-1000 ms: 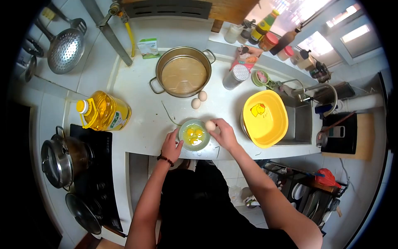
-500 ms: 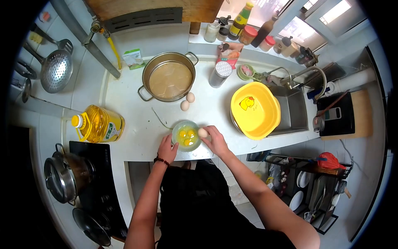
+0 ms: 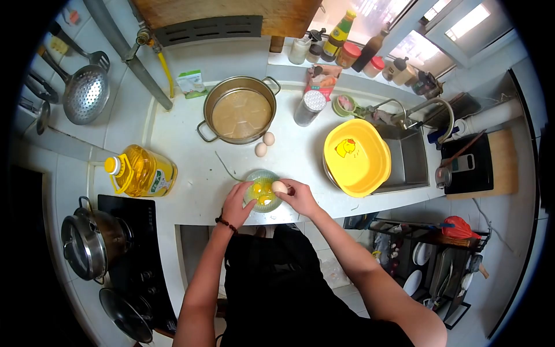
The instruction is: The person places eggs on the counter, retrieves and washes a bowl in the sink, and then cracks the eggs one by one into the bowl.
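Head view: left hand (image 3: 236,199) spread at the bowl (image 3: 267,173), I have the right hand (image 3: 300,198) holding an egg (image 3: 279,188); oversqueezing might crush it.

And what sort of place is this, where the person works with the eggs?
Probably a home kitchen: a metal sink is set in the counter at right, a lidded pot sits at the black stovetop at left, and a perforated skimmer hangs by the tiled wall.
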`<state>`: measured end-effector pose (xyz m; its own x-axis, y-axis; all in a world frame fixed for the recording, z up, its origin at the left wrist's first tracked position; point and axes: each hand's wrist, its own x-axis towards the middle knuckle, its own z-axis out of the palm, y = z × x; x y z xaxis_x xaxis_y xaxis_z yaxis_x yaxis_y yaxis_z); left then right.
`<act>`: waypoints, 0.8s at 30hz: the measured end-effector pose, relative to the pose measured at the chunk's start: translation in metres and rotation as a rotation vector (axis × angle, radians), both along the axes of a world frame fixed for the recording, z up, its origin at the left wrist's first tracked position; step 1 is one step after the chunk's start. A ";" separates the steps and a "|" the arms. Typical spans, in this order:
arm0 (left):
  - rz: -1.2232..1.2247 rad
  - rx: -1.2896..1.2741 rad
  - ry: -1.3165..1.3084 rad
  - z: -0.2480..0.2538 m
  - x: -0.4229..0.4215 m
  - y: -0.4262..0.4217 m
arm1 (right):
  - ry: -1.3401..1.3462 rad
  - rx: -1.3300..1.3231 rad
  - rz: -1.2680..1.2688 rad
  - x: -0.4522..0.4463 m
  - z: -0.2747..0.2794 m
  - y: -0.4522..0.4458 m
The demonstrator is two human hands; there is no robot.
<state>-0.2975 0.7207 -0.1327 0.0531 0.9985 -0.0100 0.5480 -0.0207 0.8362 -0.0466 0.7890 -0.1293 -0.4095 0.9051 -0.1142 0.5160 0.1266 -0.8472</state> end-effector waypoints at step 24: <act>0.028 -0.002 -0.265 0.020 0.014 0.017 | 0.084 -0.250 0.149 -0.034 0.028 0.018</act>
<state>-0.2834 0.7382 -0.1128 0.0267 0.9996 -0.0016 0.3104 -0.0068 0.9506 -0.0808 0.8071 -0.1017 -0.5532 0.7825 -0.2856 0.4338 -0.0221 -0.9007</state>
